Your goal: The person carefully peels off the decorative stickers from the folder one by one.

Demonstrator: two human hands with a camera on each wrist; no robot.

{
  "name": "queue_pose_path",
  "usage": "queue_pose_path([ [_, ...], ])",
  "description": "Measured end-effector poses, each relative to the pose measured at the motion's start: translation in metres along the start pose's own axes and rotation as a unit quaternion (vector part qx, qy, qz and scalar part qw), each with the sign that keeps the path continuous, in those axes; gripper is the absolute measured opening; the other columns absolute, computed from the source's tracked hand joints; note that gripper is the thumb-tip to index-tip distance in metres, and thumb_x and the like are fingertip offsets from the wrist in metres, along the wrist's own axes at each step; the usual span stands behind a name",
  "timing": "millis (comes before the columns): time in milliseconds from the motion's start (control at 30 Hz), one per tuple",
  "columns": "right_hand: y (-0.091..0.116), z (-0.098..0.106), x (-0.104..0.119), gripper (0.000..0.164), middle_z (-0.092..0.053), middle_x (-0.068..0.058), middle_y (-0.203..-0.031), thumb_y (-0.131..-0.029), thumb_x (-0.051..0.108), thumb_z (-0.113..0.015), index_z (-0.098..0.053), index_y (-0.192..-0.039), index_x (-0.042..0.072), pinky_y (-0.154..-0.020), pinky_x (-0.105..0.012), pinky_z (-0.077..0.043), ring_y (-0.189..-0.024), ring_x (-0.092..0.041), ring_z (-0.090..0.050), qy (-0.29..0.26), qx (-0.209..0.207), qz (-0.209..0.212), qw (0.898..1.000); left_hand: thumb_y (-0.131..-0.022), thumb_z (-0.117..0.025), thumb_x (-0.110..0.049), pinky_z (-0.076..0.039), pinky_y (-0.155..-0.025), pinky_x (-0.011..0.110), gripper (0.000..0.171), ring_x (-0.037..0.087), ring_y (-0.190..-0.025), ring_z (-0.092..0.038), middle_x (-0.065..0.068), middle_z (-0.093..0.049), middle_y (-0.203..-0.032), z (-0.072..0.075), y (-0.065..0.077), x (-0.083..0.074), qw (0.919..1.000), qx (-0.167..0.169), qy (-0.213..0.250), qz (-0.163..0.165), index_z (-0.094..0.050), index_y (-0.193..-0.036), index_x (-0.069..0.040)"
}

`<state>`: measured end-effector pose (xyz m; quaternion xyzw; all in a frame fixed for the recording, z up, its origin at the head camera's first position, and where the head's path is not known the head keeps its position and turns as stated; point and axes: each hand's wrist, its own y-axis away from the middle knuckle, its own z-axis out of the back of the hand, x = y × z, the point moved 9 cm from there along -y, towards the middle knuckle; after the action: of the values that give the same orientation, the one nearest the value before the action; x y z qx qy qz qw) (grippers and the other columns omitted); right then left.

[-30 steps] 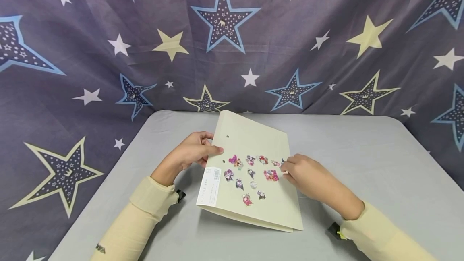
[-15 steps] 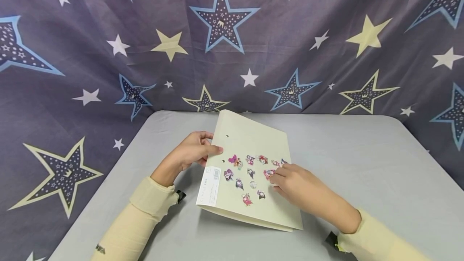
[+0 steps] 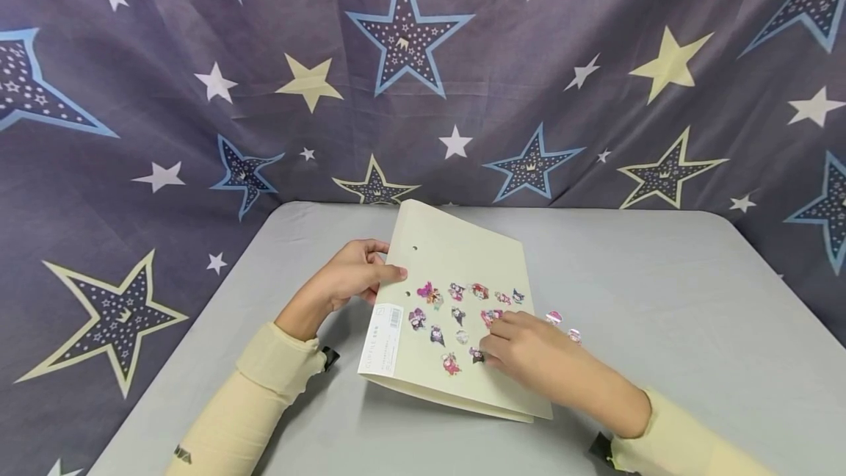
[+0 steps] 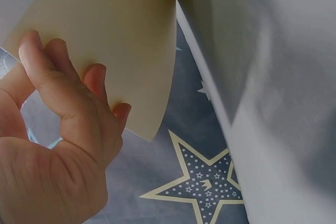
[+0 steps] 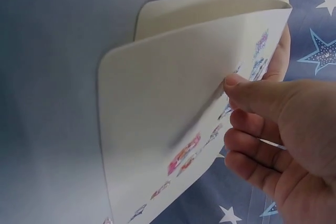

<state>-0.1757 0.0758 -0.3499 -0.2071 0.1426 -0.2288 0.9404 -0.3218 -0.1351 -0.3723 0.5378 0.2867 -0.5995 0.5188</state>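
A cream file folder (image 3: 456, 248) stands tilted on the table, with many small cartoon stickers (image 3: 450, 364) on its front. My left hand (image 3: 346, 274) grips its spine side, the thumb on the front face and the fingers behind. In the left wrist view those fingers (image 4: 92, 82) lie against the folder's pale board (image 4: 131, 35). My right hand (image 3: 535, 351) has its fingertips at a dark sticker (image 3: 476, 354) low on the cover, partly hiding it. In the right wrist view the thumb (image 5: 252, 90) touches the cover; whether a sticker is pinched is hidden.
Two pink-and-white stickers (image 3: 554, 317) appear just past the folder's right side, behind my right hand. The grey table (image 3: 634, 270) runs back to a dark cloth (image 3: 423, 131) printed with stars. A white label (image 3: 383, 340) is on the spine's lower end.
My right hand has moved down and left across the cover, from the upper right stickers to a lower one. Two stickers beyond the folder have come into view. The left hand keeps its grip.
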Motion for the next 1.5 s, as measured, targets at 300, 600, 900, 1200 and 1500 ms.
queue_pose_path([
  [300, -0.001, -0.004, 0.003, 0.020, -0.065, 0.004, -0.082, -0.083, 0.021, -0.086, -0.071, -0.093, 0.011, -0.083, -0.030, -0.056, -0.082, -0.015, -0.059, 0.007, 0.018, 0.002, 1.000, -0.086, -0.077, -0.009, -0.054, -0.045, 0.024, 0.062, 0.017, -0.060, -0.068, 0.008, -0.065, -0.079, 0.000, 0.001, -0.003, 1.0000, -0.003, -0.004, -0.003, -0.046, -0.138, 0.007],
  [600, -0.003, -0.003, 0.009, 0.018, -0.065, 0.005, -0.080, -0.081, 0.015, -0.086, -0.070, -0.089, 0.012, -0.075, -0.027, -0.054, -0.079, -0.014, -0.057, 0.039, 0.003, 0.032, 0.999, -0.087, -0.077, -0.008, -0.057, -0.047, 0.027, 0.064, 0.019, -0.062, -0.070, 0.008, -0.066, -0.079, 0.000, 0.001, -0.002, 1.0000, 0.000, 0.001, -0.005, -0.045, -0.139, 0.007],
  [900, -0.002, -0.005, 0.012, 0.016, -0.064, 0.005, -0.079, -0.083, 0.016, -0.085, -0.070, -0.088, 0.012, -0.071, -0.027, -0.053, -0.077, -0.014, -0.055, 0.057, 0.000, 0.038, 0.998, -0.087, -0.077, -0.008, -0.058, -0.047, 0.028, 0.061, 0.020, -0.062, -0.071, 0.009, -0.067, -0.079, 0.000, -0.001, 0.000, 1.0000, -0.002, 0.000, -0.004, -0.047, -0.138, 0.006],
  [1200, -0.001, -0.008, 0.013, 0.018, -0.062, 0.005, -0.079, -0.079, 0.007, -0.085, -0.070, -0.090, 0.012, -0.071, -0.027, -0.051, -0.077, -0.015, -0.054, 0.057, 0.009, 0.039, 0.998, -0.086, -0.077, -0.008, -0.059, -0.048, 0.030, 0.061, 0.022, -0.064, -0.072, 0.010, -0.067, -0.081, 0.000, -0.002, 0.003, 1.0000, -0.004, 0.001, 0.002, -0.048, -0.137, 0.004],
  [1500, 0.000, -0.014, 0.012, 0.015, -0.060, 0.004, -0.082, -0.085, 0.003, -0.075, -0.064, -0.093, 0.010, -0.073, -0.029, -0.052, -0.079, -0.015, -0.053, 0.054, 0.030, 0.021, 0.998, -0.087, -0.077, -0.009, -0.058, -0.048, 0.029, 0.061, 0.021, -0.063, -0.071, 0.010, -0.067, -0.081, 0.001, -0.001, 0.002, 1.0000, -0.003, -0.004, 0.002, -0.047, -0.138, 0.004],
])
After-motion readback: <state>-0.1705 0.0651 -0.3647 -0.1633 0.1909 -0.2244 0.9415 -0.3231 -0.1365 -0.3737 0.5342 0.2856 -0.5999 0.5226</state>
